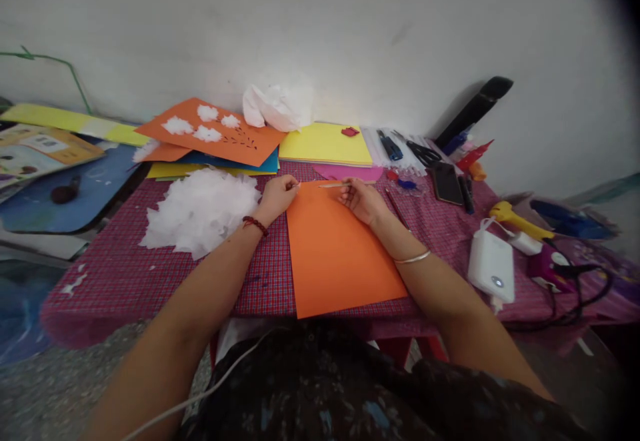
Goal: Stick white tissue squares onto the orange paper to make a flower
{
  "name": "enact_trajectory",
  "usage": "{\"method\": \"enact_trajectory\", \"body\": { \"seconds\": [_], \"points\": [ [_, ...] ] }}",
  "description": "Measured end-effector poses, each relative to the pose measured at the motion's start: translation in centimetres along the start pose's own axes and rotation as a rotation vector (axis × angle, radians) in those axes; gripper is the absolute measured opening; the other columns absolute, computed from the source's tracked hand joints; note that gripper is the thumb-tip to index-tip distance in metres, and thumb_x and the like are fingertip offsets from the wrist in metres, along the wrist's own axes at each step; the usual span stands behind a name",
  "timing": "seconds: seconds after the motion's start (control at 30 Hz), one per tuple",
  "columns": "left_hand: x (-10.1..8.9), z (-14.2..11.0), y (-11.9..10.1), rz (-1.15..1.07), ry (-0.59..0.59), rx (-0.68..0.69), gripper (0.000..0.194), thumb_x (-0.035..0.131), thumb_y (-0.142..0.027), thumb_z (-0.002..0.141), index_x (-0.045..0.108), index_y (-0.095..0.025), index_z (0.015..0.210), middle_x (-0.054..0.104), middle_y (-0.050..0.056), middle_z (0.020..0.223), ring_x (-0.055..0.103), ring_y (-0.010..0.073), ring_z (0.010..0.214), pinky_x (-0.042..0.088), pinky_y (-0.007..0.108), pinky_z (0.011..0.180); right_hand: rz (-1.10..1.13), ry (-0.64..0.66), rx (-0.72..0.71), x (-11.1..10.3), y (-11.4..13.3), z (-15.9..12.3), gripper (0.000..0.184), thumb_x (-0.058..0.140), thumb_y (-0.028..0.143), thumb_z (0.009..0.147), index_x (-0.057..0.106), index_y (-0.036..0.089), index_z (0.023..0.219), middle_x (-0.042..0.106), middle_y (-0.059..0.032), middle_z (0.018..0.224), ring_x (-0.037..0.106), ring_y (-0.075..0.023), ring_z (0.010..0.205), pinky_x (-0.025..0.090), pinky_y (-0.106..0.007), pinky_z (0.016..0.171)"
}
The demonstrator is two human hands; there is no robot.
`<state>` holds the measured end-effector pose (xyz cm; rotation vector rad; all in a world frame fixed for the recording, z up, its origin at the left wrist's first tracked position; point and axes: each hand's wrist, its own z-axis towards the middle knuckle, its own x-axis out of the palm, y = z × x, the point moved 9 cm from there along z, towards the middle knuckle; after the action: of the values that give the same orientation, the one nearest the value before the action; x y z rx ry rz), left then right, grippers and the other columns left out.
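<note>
An orange sheet of paper (340, 254) lies flat on the table before me. At its far left corner, my left hand (280, 197) is closed in a pinch, with a small white piece (299, 185) showing at the fingertips. Over the sheet's far right part, my right hand (361, 201) is closed around a thin, pale, pointed stick (331, 185) whose tip points left. A heap of white tissue-like pieces (203, 211) sits to the left of my left hand.
Behind lie a decorated orange sheet (213, 133), yellow sheets (325, 144) and crumpled white paper (277, 107). To the right are scissors (424, 153), a blue-black cutter (390, 146), a phone (447, 183), a white power bank (491, 264) and a yellow glue gun (520, 221).
</note>
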<state>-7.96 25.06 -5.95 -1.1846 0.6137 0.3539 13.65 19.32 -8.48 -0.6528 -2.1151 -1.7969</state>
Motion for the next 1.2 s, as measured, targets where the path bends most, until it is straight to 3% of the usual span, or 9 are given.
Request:
{"method": "enact_trajectory", "body": {
  "seconds": [0.17,0.4,0.5,0.6,0.7,0.8,0.97,1.07,1.2],
  "points": [
    [0.6,0.2,0.5,-0.086,0.013,-0.013,0.016,0.061,-0.03,0.081,0.062,-0.018,0.071,0.067,0.003,0.074,0.055,0.0161,0.071,0.037,0.027,0.062,-0.014,-0.016,0.0,-0.2,0.1,0.2,0.023,0.048,0.022,0.102,0.062,0.018,0.084,0.066,0.0011,0.062,0.058,-0.008,0.052,0.053,-0.019,0.058],
    [-0.7,0.2,0.8,-0.198,-0.111,-0.164,0.022,0.066,-0.027,0.08,0.055,-0.018,0.063,0.056,-0.001,0.064,0.046,0.0121,0.062,0.032,0.026,0.057,0.082,-0.074,0.031,0.0,0.4,-0.2,0.036,0.036,0.026,0.106,0.061,0.018,0.081,0.064,0.0006,0.058,0.059,-0.0098,0.051,0.054,-0.022,0.058],
    [-0.6,0.6,0.3,-0.238,-0.094,-0.228,0.026,0.065,-0.025,0.082,0.052,-0.018,0.061,0.052,-0.001,0.059,0.044,0.0113,0.057,0.033,0.026,0.055,0.08,-0.07,0.035,-0.1,0.4,-0.2,0.034,0.041,0.031,0.105,0.062,0.018,0.082,0.064,0.0004,0.058,0.059,-0.01,0.051,0.055,-0.022,0.058],
    [0.2,2.5,-1.6,-0.289,-0.022,-0.217,0.024,0.062,-0.023,0.085,0.052,-0.018,0.064,0.052,-0.002,0.057,0.045,0.0102,0.053,0.035,0.026,0.053,0.087,-0.059,0.064,-0.4,0.1,0.0,0.035,0.042,0.032,0.105,0.064,0.018,0.082,0.065,0.0,0.059,0.06,-0.0099,0.051,0.055,-0.022,0.059],
    [1.3,5.5,-5.2,-0.404,0.037,-0.121,0.008,0.061,-0.014,0.085,0.058,-0.015,0.077,0.056,-0.001,0.065,0.049,0.0086,0.055,0.04,0.025,0.055,0.113,-0.055,0.08,-1.0,-0.1,0.2,0.038,0.039,0.032,0.106,0.066,0.017,0.083,0.066,-0.0005,0.061,0.061,-0.0099,0.052,0.057,-0.023,0.06],
    [2.6,8.5,-9.0,-0.512,0.088,-0.032,0.024,0.058,-0.005,0.083,0.058,-0.014,0.105,0.058,-0.002,0.073,0.055,0.0072,0.059,0.046,0.022,0.059,0.117,-0.076,0.09,-1.5,-0.1,0.2,0.035,0.045,0.037,0.104,0.067,0.018,0.084,0.066,-0.0004,0.062,0.061,-0.0097,0.054,0.057,-0.022,0.061],
    [4.8,11.2,-13.6,-0.619,0.264,0.088,0.008,0.056,-0.007,0.087,0.054,-0.014,0.085,0.054,-0.004,0.073,0.056,0.0035,0.063,0.049,0.021,0.065,0.098,-0.14,0.147,-1.6,-0.2,0.3,0.036,0.045,0.04,0.104,0.068,0.019,0.085,0.065,-0.0002,0.062,0.058,-0.0093,0.052,0.056,-0.023,0.06],
    [5.3,11.5,-14.0,-0.529,0.301,0.131,0.016,0.054,-0.005,0.087,0.052,-0.014,0.074,0.054,-0.003,0.07,0.058,0.0062,0.066,0.049,0.024,0.068,0.107,-0.166,0.18,-1.5,-0.4,0.3,0.037,0.044,0.039,0.105,0.068,0.019,0.085,0.064,0.0006,0.061,0.057,-0.0087,0.05,0.056,-0.023,0.06],
    [3.9,11.3,-11.9,-0.335,0.169,0.149,0.016,0.061,-0.004,0.081,0.056,-0.015,0.071,0.057,0.0,0.072,0.058,0.0124,0.073,0.05,0.031,0.074,0.102,-0.151,0.177,-1.4,-0.4,0.2,0.033,0.048,0.038,0.103,0.068,0.019,0.085,0.065,0.0012,0.061,0.057,-0.0085,0.051,0.056,-0.022,0.061]
  ]
}}
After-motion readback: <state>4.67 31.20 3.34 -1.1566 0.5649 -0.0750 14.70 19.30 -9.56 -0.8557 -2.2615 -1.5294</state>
